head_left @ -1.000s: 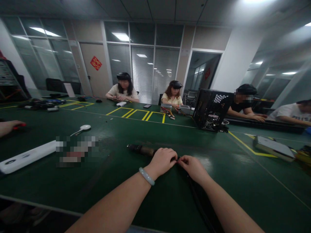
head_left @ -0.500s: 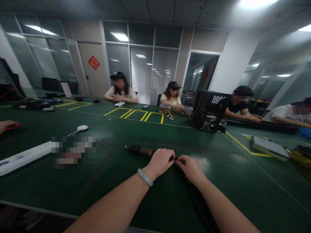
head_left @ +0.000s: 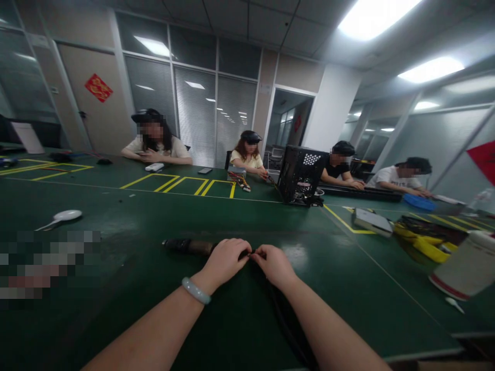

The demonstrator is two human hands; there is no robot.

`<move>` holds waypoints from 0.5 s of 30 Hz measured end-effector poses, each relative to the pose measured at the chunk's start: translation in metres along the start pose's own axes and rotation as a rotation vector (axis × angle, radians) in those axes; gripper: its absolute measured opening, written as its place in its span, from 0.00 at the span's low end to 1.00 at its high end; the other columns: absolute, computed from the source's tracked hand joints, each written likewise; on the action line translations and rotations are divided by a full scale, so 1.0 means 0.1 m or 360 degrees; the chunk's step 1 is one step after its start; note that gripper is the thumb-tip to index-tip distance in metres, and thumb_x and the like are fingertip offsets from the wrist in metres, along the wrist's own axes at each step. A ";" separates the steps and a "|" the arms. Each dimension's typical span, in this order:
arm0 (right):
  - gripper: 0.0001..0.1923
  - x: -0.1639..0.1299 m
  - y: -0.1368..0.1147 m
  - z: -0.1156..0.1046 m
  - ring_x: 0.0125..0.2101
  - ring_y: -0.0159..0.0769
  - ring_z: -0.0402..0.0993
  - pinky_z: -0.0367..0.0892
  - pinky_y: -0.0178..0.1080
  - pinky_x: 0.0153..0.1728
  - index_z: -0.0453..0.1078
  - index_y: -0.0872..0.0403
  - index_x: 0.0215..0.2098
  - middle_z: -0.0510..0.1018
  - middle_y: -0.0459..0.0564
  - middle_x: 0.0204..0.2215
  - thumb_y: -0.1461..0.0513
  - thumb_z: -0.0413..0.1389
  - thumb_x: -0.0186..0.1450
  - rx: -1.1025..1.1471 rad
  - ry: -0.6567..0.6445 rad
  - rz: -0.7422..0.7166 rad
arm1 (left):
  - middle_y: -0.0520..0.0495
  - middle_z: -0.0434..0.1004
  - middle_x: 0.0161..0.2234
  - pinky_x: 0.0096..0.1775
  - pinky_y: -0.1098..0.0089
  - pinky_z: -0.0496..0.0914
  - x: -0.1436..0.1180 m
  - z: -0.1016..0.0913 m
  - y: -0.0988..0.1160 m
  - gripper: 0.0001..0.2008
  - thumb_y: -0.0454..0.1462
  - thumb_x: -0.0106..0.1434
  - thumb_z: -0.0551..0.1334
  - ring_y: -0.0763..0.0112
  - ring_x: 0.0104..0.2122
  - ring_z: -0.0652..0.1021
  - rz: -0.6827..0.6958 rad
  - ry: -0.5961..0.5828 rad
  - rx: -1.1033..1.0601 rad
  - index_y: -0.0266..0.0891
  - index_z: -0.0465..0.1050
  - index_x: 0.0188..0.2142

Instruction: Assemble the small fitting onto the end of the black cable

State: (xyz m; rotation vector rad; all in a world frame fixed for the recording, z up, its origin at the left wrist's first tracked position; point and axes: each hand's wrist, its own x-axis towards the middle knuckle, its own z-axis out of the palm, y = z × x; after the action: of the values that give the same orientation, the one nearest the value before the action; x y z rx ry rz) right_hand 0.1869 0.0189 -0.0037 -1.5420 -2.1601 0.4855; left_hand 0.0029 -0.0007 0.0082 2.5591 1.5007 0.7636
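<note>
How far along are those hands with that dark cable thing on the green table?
Nothing looks finished. In hand: the left hand and right hand pinch together at one small spot on the black cable, beside its dark cylindrical end. What remains cannot be judged; fingers hide the spot.

Office workroom serving as an electronics assembly bench. Green work table (head_left: 116, 216) carrying yellow tape outlines (head_left: 181, 183); open black computer case (head_left: 299, 175) standing on it; four seated people (head_left: 247, 154) working along the far edge; glass partitions (head_left: 197, 108) and ceiling panel lights (head_left: 371, 15) enclosing the room.
</note>
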 end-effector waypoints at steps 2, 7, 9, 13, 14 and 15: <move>0.12 -0.01 -0.01 -0.01 0.31 0.33 0.72 0.58 0.33 0.29 0.74 0.50 0.34 0.79 0.46 0.31 0.53 0.54 0.64 0.0000 0.0004 -0.0008 | 0.51 0.75 0.39 0.44 0.64 0.65 0.01 0.00 0.00 0.06 0.40 0.62 0.59 0.65 0.40 0.74 -0.0046 -0.0008 -0.0007 0.44 0.71 0.39; 0.11 -0.01 0.00 0.00 0.30 0.32 0.71 0.57 0.33 0.28 0.74 0.50 0.33 0.78 0.45 0.30 0.53 0.54 0.64 0.0026 -0.0005 0.0014 | 0.51 0.75 0.40 0.44 0.64 0.65 0.01 0.00 0.00 0.05 0.39 0.63 0.58 0.65 0.41 0.74 -0.0037 -0.0046 0.0010 0.44 0.71 0.37; 0.11 0.00 0.01 0.01 0.30 0.31 0.71 0.57 0.33 0.27 0.74 0.50 0.33 0.78 0.45 0.30 0.53 0.55 0.64 0.0049 -0.0009 0.0030 | 0.52 0.75 0.41 0.44 0.64 0.65 0.01 0.00 0.00 0.05 0.37 0.63 0.57 0.66 0.41 0.74 -0.0012 -0.0056 0.0021 0.45 0.71 0.38; 0.11 0.01 0.04 0.03 0.30 0.31 0.71 0.57 0.32 0.28 0.75 0.50 0.34 0.78 0.44 0.30 0.53 0.55 0.63 0.0078 -0.0010 0.0018 | 0.51 0.75 0.42 0.44 0.64 0.65 0.01 0.00 0.00 0.06 0.37 0.62 0.58 0.65 0.42 0.74 -0.0016 -0.0051 0.0024 0.45 0.70 0.39; 0.11 0.01 0.04 0.04 0.30 0.31 0.71 0.57 0.32 0.28 0.75 0.50 0.34 0.78 0.44 0.30 0.53 0.55 0.63 0.0081 0.0001 0.0004 | 0.51 0.75 0.41 0.44 0.63 0.65 0.01 0.01 0.00 0.07 0.38 0.62 0.59 0.65 0.42 0.74 -0.0025 -0.0036 0.0023 0.45 0.70 0.40; 0.11 0.01 0.05 0.04 0.30 0.31 0.72 0.57 0.32 0.28 0.75 0.50 0.33 0.78 0.44 0.29 0.53 0.55 0.63 0.0083 0.0015 -0.0010 | 0.51 0.75 0.41 0.44 0.63 0.65 0.01 0.01 0.00 0.08 0.38 0.61 0.59 0.64 0.42 0.74 -0.0033 -0.0021 0.0024 0.44 0.69 0.41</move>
State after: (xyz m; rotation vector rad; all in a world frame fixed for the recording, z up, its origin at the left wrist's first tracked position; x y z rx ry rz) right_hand 0.1881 0.0213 -0.0097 -1.5066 -2.1277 0.5273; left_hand 0.0040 0.0005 0.0077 2.5500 1.5321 0.7342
